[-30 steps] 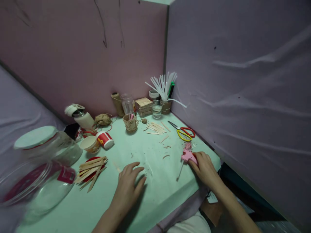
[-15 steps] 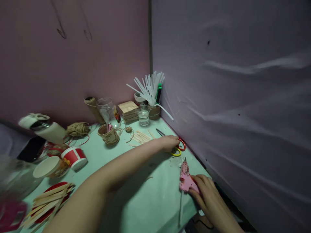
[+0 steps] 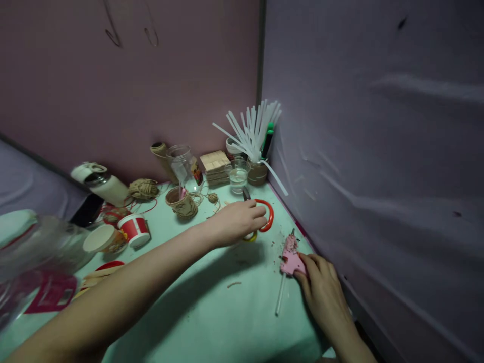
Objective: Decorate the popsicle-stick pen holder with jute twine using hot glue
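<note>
And the scissors [image 3: 269, 218] have shifted leftward, away from the pink glue gun [image 3: 293, 263]! Well left of the gun, a red-and-white cup [image 3: 135, 229] sits on the pale green cloth [image 3: 223, 317], dusky pink wall [image 3: 189, 80] behind. Nearer the gun, beyond its left side, the left hand [image 3: 240, 221] curls closed over the scissors' handles; a brown scrap [image 3: 234, 284] lies below. The right hand's [image 3: 321, 290] fingers wrap the gun's grip; right of it, creased purple sheeting [image 3: 359, 131].
</note>
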Available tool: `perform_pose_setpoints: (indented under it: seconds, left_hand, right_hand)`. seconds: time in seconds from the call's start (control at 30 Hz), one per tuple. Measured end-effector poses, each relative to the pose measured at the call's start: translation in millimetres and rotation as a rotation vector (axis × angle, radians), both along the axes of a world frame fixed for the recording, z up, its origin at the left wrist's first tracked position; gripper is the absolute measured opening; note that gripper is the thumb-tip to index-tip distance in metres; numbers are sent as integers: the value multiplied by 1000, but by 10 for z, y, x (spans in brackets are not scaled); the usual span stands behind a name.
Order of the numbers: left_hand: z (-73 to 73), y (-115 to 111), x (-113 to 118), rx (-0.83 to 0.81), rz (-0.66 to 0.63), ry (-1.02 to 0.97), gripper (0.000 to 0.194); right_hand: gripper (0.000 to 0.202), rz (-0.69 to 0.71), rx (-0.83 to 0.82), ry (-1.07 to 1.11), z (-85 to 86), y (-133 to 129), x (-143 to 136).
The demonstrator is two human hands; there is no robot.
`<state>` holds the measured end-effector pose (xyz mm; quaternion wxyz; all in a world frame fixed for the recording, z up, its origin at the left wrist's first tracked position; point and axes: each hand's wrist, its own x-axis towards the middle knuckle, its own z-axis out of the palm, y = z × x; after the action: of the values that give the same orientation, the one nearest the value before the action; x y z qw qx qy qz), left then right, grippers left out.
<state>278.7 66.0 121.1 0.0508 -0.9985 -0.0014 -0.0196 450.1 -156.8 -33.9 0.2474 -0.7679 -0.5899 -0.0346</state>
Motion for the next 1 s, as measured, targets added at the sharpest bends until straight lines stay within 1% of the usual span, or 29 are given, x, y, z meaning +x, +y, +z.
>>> perform_pose_setpoints:
  seconds: [0.03, 0.1, 0.13, 0.2, 0.23, 0.3, 0.37, 0.43, 0.53, 0.6, 0.63, 0.77, 0.87, 1.0]
  left_hand:
    - [27, -83, -182, 11, 17, 7, 14]
    - [-2, -286, -550, 26, 47, 42, 14]
    - [-54, -398, -727, 27, 50, 59, 13]
    - [-212, -623, -1051, 25, 71, 77, 8]
    - [-305, -727, -1192, 20, 89, 86, 7]
    - [-485, -899, -1428, 30, 141, 84, 8]
    - [-620, -1006, -1611, 33, 200, 95, 6]
    - [-687, -1037, -1751, 46, 285, 124, 4]
    - [-679, -954, -1899, 75, 389, 169, 3]
    - [-648, -824, -1960, 88, 448, 189, 6]
    - [-637, -741, -1980, 93, 456, 199, 8]
    - [-655, -352, -2017, 95, 517, 230, 15]
    - [-717, -91, -2030, 61, 560, 271, 16]
    - [-813, 177, -2025, 37, 630, 292, 17]
  right_hand:
    - [35, -11, 5, -18, -5, 45, 7]
    - [35, -42, 22, -55, 16, 89, 1]
    - [36, -56, 39, -65, 45, 91, -23]
    - [36, -44, 97, -45, 139, 68, -142]
    - [35, -8, 130, -8, 199, 52, -245]
    - [31, 142, 158, 118, 325, 27, -532]
    - [26, 332, 106, 269, 432, 26, -885]
    - [24, 465, 28, 385, 497, 48, -1230]
    - [24, 535, -41, 433, 514, 102, -1596]
    - [23, 555, -82, 419, 493, 135, -1720]
    - [22, 564, -106, 410, 479, 147, -1753]
    - [20, 585, -166, 386, 424, 145, -1773]
    - [20, 606, -190, 375, 376, 114, -1716]
    - [20, 602, -168, 363, 294, 104, -1617]
